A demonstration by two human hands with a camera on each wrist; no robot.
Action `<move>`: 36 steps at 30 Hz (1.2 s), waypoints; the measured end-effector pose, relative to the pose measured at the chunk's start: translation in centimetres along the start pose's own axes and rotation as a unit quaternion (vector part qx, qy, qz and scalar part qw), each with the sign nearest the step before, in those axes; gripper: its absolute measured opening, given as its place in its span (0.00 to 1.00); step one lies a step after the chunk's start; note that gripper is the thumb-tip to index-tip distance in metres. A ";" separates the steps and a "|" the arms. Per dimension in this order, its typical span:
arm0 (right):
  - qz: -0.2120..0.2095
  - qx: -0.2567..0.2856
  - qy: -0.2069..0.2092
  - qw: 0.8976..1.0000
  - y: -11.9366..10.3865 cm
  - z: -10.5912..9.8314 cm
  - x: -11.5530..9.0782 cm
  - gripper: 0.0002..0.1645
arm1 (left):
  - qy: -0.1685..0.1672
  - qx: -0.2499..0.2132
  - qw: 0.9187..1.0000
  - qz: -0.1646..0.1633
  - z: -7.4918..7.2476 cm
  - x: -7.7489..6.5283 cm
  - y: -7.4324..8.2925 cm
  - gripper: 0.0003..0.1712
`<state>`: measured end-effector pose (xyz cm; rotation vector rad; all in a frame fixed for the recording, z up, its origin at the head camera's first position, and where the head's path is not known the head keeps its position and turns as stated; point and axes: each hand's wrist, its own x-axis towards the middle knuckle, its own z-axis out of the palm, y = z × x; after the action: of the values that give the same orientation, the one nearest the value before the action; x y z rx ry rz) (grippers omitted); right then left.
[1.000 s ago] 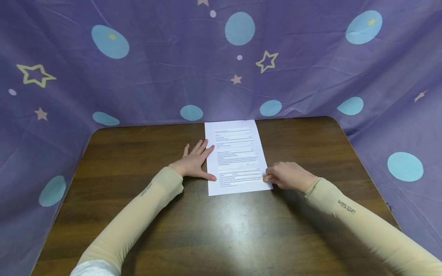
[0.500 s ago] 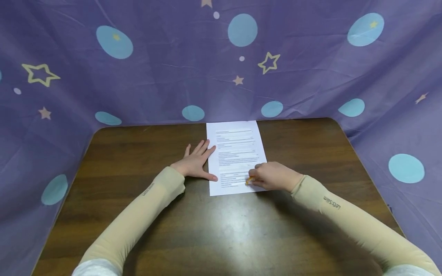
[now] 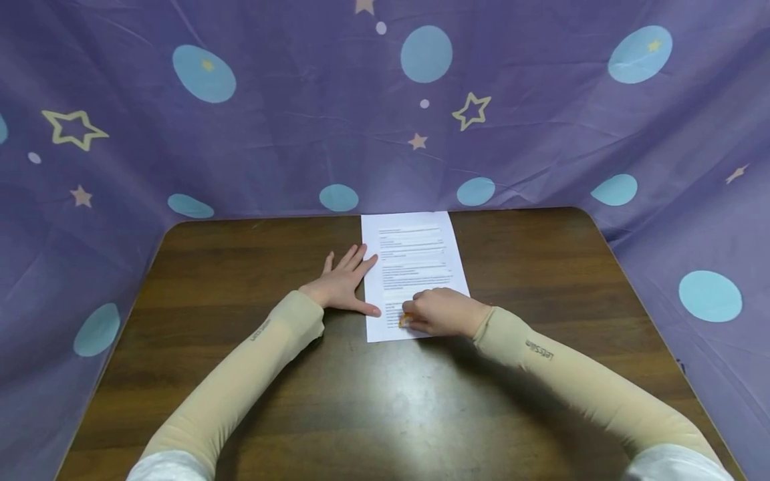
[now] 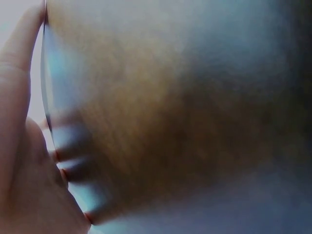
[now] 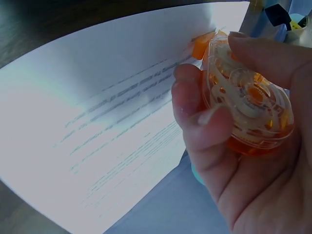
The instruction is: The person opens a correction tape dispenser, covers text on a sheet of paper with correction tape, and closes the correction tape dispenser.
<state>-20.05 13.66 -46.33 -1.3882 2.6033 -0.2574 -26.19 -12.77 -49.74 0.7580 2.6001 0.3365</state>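
A printed sheet of paper (image 3: 415, 264) lies on the wooden table. In the head view my left hand (image 3: 343, 284) is spread flat, its thumb and fingertips on the sheet's left margin. My right hand (image 3: 444, 312) grips an orange and clear correction tape dispenser (image 5: 251, 97), its tip down at the lower text lines near the sheet's left side. In the right wrist view the thumb and curled fingers wrap the dispenser's body, with the see-through case and inner reels showing. The left wrist view has part of the left hand (image 4: 24, 146) at its edge, and the rest is blurred.
The brown wooden table (image 3: 337, 414) runs up to a purple curtain (image 3: 271, 120) with blue dots and stars, which also hangs along both sides. The paper's far edge reaches the curtain.
My right hand has slid left with the correction tape dispenser, from the sheet's right edge across the lower lines toward its left side. The left hand stays in place on the margin.
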 end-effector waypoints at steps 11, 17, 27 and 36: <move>-0.009 0.003 -0.008 1.000 -0.8 0.2 1.4 0.11 | -0.004 -0.003 1.000 0.005 -0.1 0.0 -0.1 0.75; -0.008 0.002 -0.009 1.000 -1.1 0.3 1.9 0.11 | 0.000 -0.005 1.000 0.007 0.0 0.2 -0.2 0.75; 0.019 -0.007 -0.007 1.000 -2.3 0.4 2.3 0.09 | -0.004 0.000 1.000 -0.001 0.0 0.0 0.0 0.75; 0.045 -0.028 -0.006 0.999 -2.9 0.1 1.9 0.10 | -0.006 0.003 1.000 -0.002 -0.2 0.0 0.1 0.75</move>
<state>-18.78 10.47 -45.92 -1.2799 2.6750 -0.1657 -26.25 -12.66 -49.53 0.7543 2.5931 0.3222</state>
